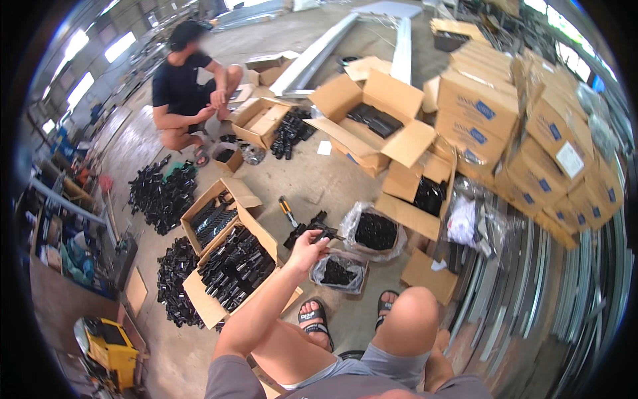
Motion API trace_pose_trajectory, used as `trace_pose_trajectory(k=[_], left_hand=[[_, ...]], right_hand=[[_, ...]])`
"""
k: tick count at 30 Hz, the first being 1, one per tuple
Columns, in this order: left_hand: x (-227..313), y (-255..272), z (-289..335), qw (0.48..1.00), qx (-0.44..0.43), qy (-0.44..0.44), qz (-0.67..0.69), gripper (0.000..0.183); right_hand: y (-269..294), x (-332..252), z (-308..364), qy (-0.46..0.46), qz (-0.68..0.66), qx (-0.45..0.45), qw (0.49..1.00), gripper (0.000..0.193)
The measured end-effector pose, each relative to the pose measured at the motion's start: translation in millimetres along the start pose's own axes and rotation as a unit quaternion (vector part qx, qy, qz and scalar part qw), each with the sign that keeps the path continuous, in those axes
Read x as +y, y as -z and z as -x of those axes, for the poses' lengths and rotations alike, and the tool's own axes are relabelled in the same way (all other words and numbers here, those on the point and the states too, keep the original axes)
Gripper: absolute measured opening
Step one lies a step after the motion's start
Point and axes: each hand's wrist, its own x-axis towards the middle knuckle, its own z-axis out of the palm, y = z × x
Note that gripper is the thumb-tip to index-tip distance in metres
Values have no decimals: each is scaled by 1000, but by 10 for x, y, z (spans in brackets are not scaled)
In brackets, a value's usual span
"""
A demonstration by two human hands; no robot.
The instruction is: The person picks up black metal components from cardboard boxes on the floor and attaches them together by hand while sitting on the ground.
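Though near left fingers (321, 243), orange-handled tool (285, 205) beyond black parts (296, 235)

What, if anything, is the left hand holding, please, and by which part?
The left hand apparently holds a black piece; where it's gripped cannot be told.

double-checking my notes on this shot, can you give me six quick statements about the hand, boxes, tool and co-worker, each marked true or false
1. The left hand has a black part at its fingers. True.
2. The co-worker is standing upright. False: the co-worker is squatting.
3. The open box beside the left forearm holds many black pieces. True.
4. The orange-handled tool lies inside that open box. False: the tool lies on the floor.
5. Stacked boxes stand on the right side. True.
6. The yellow machine is at the upper right. False: it is at the lower left.
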Motion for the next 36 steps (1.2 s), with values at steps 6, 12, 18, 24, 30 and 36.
trace_pose_trajectory(k=[6,12,18,24,30,36], left_hand=[[27,30,111,1000,-6,-12,-7,41],[119,-83,181,991,-98,-83,-22,40],[188,-47,320,986,-120,-115,-26,39],[176,-3,302,981,-106,-164,-6,42],[88,34,294,971,-128,-196,-38,44],[93,-18,216,969,-143,-198,-42,44]], right_hand=[[-58,-203,-450,18,-99,115,988,33],[1271,-1720,-1109,304,-431,-51,848,24],[2894,-3337,727,459,-340,-299,765,43],[2339,-3796,1322,415,-316,-442,729,69],[2149,-3778,1347,466,-299,-413,723,55],[2110,-3817,1279,415,-310,-428,741,52]])
